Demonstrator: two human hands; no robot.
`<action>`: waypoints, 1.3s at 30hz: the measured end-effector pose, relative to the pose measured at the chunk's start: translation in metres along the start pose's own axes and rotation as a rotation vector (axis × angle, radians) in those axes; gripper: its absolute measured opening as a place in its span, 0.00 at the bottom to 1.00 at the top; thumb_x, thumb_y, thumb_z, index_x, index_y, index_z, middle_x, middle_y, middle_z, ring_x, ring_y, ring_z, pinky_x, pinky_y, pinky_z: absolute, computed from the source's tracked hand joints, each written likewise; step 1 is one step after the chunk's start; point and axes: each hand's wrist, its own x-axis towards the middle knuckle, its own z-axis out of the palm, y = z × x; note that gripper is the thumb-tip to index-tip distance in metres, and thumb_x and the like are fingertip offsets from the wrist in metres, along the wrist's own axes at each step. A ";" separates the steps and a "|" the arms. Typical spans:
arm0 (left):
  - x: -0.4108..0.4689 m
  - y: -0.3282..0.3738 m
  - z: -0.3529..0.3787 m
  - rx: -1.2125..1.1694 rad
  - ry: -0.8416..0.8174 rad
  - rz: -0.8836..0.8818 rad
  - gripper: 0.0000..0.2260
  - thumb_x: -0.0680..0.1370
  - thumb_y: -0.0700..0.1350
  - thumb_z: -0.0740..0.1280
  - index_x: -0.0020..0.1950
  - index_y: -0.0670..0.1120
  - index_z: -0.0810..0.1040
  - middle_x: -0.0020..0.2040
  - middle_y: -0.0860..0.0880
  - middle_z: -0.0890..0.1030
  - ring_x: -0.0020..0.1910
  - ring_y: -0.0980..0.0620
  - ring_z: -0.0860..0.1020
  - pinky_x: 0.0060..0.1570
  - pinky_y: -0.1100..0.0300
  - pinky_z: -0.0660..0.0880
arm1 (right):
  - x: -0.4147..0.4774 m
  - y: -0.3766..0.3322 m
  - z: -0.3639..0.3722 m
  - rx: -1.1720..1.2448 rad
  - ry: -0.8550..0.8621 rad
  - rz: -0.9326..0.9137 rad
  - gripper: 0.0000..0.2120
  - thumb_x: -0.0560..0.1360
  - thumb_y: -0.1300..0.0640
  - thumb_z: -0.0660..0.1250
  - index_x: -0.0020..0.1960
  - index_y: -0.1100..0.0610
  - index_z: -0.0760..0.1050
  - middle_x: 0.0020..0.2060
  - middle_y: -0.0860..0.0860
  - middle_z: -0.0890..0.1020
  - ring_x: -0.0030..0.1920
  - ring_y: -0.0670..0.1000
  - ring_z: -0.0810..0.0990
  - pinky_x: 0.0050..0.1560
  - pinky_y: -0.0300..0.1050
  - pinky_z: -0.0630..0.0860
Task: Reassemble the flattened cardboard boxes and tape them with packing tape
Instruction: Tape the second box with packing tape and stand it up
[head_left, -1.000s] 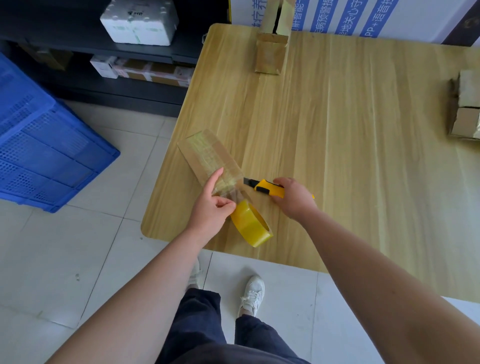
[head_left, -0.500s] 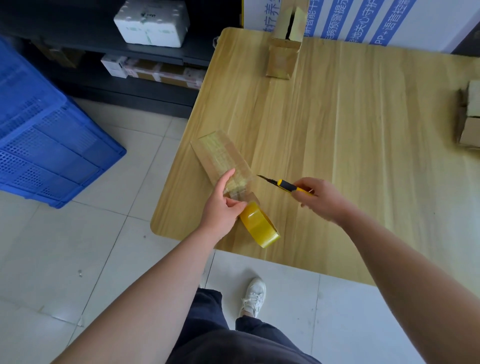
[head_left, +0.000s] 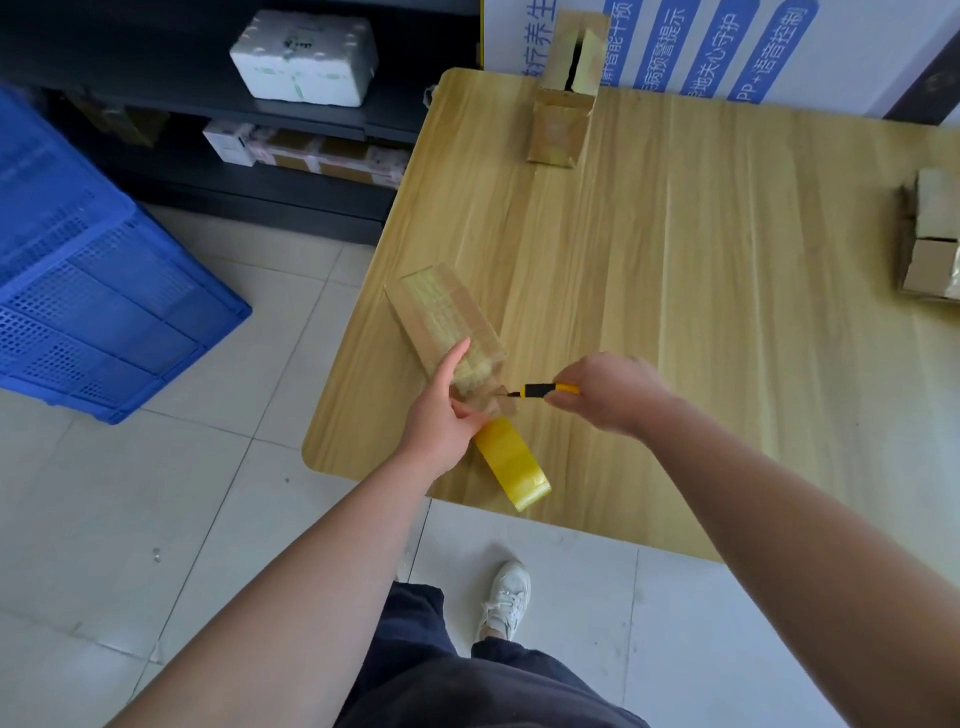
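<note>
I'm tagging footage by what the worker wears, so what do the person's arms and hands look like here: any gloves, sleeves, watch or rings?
Both arms are bare all the way to the frame edge, with no sleeves showing. The left hand and right hand are ungloved. No watch, bracelet or ring can be seen on either. Lower down, dark trousers and a white lace-up sneaker show.

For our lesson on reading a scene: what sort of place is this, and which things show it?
Probably a small packing or stockroom area. A dark shelf holds a white foam box, a blue perforated plastic crate sits on the tiled floor, and small cardboard boxes lie on the pale wooden table.
</note>
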 end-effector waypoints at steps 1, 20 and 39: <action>-0.002 -0.001 0.000 0.021 -0.011 0.007 0.41 0.74 0.40 0.73 0.70 0.75 0.55 0.32 0.51 0.69 0.32 0.56 0.71 0.42 0.62 0.76 | 0.000 0.003 0.006 0.062 0.019 0.028 0.14 0.79 0.41 0.56 0.47 0.47 0.76 0.35 0.45 0.76 0.41 0.52 0.77 0.41 0.46 0.70; 0.005 0.001 -0.028 -0.072 -0.238 -0.046 0.44 0.70 0.40 0.77 0.67 0.78 0.57 0.34 0.46 0.75 0.39 0.54 0.78 0.57 0.61 0.72 | 0.042 -0.039 0.018 0.868 0.249 -0.126 0.29 0.69 0.45 0.75 0.68 0.42 0.73 0.73 0.41 0.66 0.71 0.43 0.66 0.67 0.39 0.61; 0.007 0.000 -0.060 -0.128 -0.302 -0.096 0.43 0.69 0.38 0.77 0.69 0.73 0.62 0.32 0.50 0.80 0.43 0.58 0.82 0.52 0.66 0.66 | 0.053 -0.052 0.030 0.516 0.534 -0.258 0.34 0.62 0.47 0.80 0.63 0.59 0.78 0.68 0.53 0.74 0.68 0.56 0.72 0.74 0.53 0.60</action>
